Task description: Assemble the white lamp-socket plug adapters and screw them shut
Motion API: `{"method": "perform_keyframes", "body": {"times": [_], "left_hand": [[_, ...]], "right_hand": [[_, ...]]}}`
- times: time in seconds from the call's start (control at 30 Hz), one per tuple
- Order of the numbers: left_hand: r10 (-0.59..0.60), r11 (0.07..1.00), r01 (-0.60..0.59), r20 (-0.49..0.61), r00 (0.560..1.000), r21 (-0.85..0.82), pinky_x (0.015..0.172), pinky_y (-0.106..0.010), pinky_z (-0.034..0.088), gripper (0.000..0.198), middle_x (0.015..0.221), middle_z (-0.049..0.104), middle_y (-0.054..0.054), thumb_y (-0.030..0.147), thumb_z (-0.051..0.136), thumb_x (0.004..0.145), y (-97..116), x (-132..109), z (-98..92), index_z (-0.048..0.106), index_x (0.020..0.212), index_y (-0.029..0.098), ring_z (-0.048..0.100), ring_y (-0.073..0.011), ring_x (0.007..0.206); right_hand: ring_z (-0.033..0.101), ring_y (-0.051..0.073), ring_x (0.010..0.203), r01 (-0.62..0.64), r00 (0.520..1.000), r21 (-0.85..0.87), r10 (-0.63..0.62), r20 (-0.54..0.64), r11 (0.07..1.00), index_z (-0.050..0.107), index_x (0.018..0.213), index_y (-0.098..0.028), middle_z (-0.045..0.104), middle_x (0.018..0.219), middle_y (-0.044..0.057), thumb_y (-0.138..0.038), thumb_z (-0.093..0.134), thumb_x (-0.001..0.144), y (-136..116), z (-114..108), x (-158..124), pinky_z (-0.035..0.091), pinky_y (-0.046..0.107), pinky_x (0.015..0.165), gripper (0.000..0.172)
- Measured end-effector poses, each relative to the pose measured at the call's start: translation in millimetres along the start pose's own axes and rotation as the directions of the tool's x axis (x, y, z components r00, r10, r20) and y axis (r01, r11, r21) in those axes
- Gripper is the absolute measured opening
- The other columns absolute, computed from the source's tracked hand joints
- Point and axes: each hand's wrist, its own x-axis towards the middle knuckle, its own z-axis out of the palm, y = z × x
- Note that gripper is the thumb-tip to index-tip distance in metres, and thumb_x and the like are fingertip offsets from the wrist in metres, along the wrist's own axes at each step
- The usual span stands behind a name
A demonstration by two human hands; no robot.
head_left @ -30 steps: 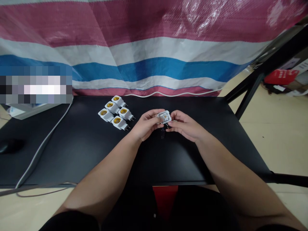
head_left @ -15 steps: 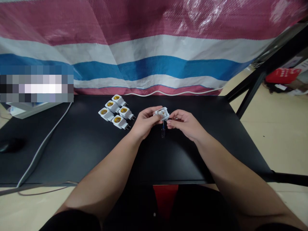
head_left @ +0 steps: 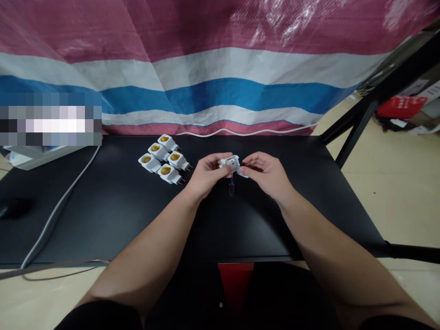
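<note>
My left hand (head_left: 208, 173) grips a small white plastic lamp socket housing (head_left: 234, 161) between thumb and fingers. Its hollow inside faces up and shows small metal parts. Close on the right, my right hand (head_left: 266, 172) has its thumb and forefinger drawn together; whatever is between them is too small to make out. A pale flat piece (head_left: 244, 174) peeks out under the right thumb, and I cannot tell whether it is held or lying there. A screwdriver (head_left: 232, 189) with a dark translucent handle lies just below the housing, its tip hidden.
Several white plug-in lamp sockets (head_left: 167, 172) with brassy insides lie grouped left of my hands on the black table (head_left: 113, 206). A white cable (head_left: 58, 206) crosses the left side near a black mouse (head_left: 12, 207). A striped sheet (head_left: 220, 96) hangs behind the table's back edge.
My right hand has drawn slightly right, away from the housing, and the pale piece now shows under its thumb. The left hand keeps hold of the housing, which has tilted a little.
</note>
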Motion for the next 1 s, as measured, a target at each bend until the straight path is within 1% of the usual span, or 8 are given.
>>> {"method": "perform_keyframes", "body": {"times": [0.1, 0.2, 0.33, 0.43, 0.57, 0.77, 0.87, 1.0], "left_hand": [[0.010, 1.000, -0.010, 0.019, 1.000, 0.020, 0.072, -0.026, 0.063, 0.051, 0.101, 0.083, -0.006, 0.024, 0.102, 0.067, -1, -1, 0.3, 0.083, 0.113, 0.017, 0.075, -0.0146, 0.082], [0.024, 0.999, -0.026, 0.036, 0.999, 0.041, 0.073, -0.028, 0.063, 0.051, 0.100, 0.083, -0.006, 0.023, 0.102, 0.067, -1, -1, 0.5, 0.082, 0.114, 0.017, 0.076, -0.0156, 0.082], [0.037, 0.997, -0.040, 0.045, 0.998, 0.068, 0.073, -0.029, 0.062, 0.048, 0.095, 0.082, -0.005, 0.023, 0.101, 0.067, 0, -2, 1.5, 0.082, 0.111, 0.016, 0.075, -0.0152, 0.079], [0.040, 0.995, -0.043, 0.039, 0.998, 0.085, 0.073, -0.029, 0.062, 0.047, 0.096, 0.082, -0.006, 0.023, 0.101, 0.068, 0, -3, 2.1, 0.082, 0.110, 0.016, 0.074, -0.0153, 0.080], [0.051, 0.996, -0.054, 0.044, 0.998, 0.077, 0.073, -0.029, 0.062, 0.048, 0.098, 0.082, -0.006, 0.023, 0.101, 0.068, 0, -4, 1.8, 0.082, 0.111, 0.016, 0.074, -0.0152, 0.080], [0.057, 0.997, -0.060, 0.062, 0.996, 0.049, 0.071, -0.027, 0.061, 0.046, 0.095, 0.081, -0.004, 0.019, 0.101, 0.067, -1, -4, 3.3, 0.082, 0.109, 0.016, 0.073, -0.0128, 0.077], [0.010, 1.000, -0.011, 0.065, 0.998, 0.012, 0.070, -0.025, 0.062, 0.045, 0.096, 0.082, -0.004, 0.019, 0.101, 0.067, 1, -5, 3.5, 0.083, 0.109, 0.017, 0.074, -0.0135, 0.079], [-0.120, 0.987, 0.130, 0.106, 0.987, -0.092, 0.070, -0.021, 0.063, 0.042, 0.105, 0.083, -0.004, 0.019, 0.100, 0.070, 8, -7, 2.6, 0.084, 0.109, 0.021, 0.077, -0.0125, 0.084]], "right_hand": [[0.078, 0.024, 0.089, 0.005, 1.000, -0.031, -0.005, 0.009, 0.999, 0.078, 0.096, -0.023, 0.082, 0.094, 0.006, -0.043, 0.097, 0.076, -1, -1, -1, 0.065, 0.048, 0.094, 0.033], [0.078, 0.026, 0.090, 0.000, 1.000, -0.044, 0.000, 0.009, 0.999, 0.080, 0.098, -0.024, 0.082, 0.097, 0.006, -0.044, 0.095, 0.077, -3, -1, -1, 0.064, 0.049, 0.093, 0.033], [0.077, 0.026, 0.088, 0.004, 1.000, -0.066, -0.005, -0.019, 0.998, 0.078, 0.092, -0.024, 0.082, 0.093, 0.006, -0.043, 0.096, 0.076, -5, 0, -2, 0.063, 0.048, 0.090, 0.031], [0.076, 0.025, 0.084, -0.017, 0.999, -0.065, 0.015, -0.029, 0.998, 0.075, 0.087, -0.024, 0.081, 0.090, 0.006, -0.041, 0.097, 0.074, -6, 0, -2, 0.062, 0.047, 0.088, 0.031], [0.075, 0.023, 0.081, -0.044, 0.999, -0.039, 0.043, -0.029, 0.998, 0.075, 0.085, -0.023, 0.081, 0.089, 0.005, -0.041, 0.098, 0.072, -7, 0, -2, 0.061, 0.045, 0.086, 0.032], [0.071, 0.021, 0.073, -0.070, 0.997, -0.046, 0.068, -0.034, 0.997, 0.076, 0.085, -0.023, 0.078, 0.082, 0.004, -0.045, 0.099, 0.071, -2, -1, 0, 0.060, 0.041, 0.077, 0.036], [0.070, 0.020, 0.076, -0.075, 0.997, 0.002, 0.075, -0.009, 0.997, 0.075, 0.084, -0.023, 0.077, 0.084, 0.003, -0.048, 0.100, 0.071, -4, -1, 1, 0.060, 0.042, 0.082, 0.038], [0.071, 0.020, 0.088, -0.175, 0.982, 0.204, 0.156, 0.103, 0.963, 0.070, 0.081, -0.025, 0.076, 0.095, 0.003, -0.052, 0.100, 0.072, -13, -1, -1, 0.061, 0.042, 0.090, 0.041]]}}
